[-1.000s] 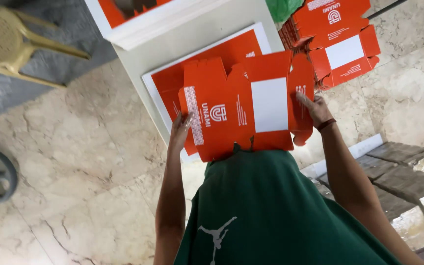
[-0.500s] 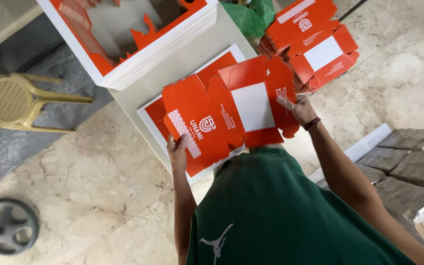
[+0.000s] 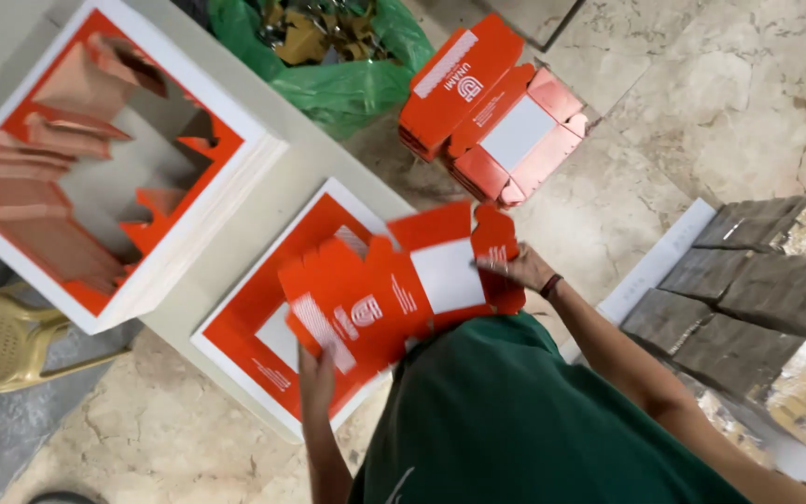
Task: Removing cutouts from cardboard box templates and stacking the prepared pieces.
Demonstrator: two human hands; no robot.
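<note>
I hold a flat orange die-cut carton blank (image 3: 394,294) with a white panel above a stack of printed orange-and-white sheets (image 3: 263,308) on a pale table (image 3: 282,201). My left hand (image 3: 317,373) grips the blank's lower left edge. My right hand (image 3: 520,269), with a dark band at the wrist, holds the blank's right flaps. Part of the blank is hidden by my green shirt.
A second stack of sheets with punched-out shapes (image 3: 104,168) lies at the table's left. A green bag of scraps (image 3: 328,56) and a pile of orange blanks (image 3: 496,121) sit on the marble floor. Grey wrapped bundles (image 3: 748,299) lie right; a yellow plastic chair (image 3: 2,345) stands left.
The view has swung, so the table and stacks sit lower and nearer the frame's middle. The blank has come away from the stack toward my body, both hands still on it.
</note>
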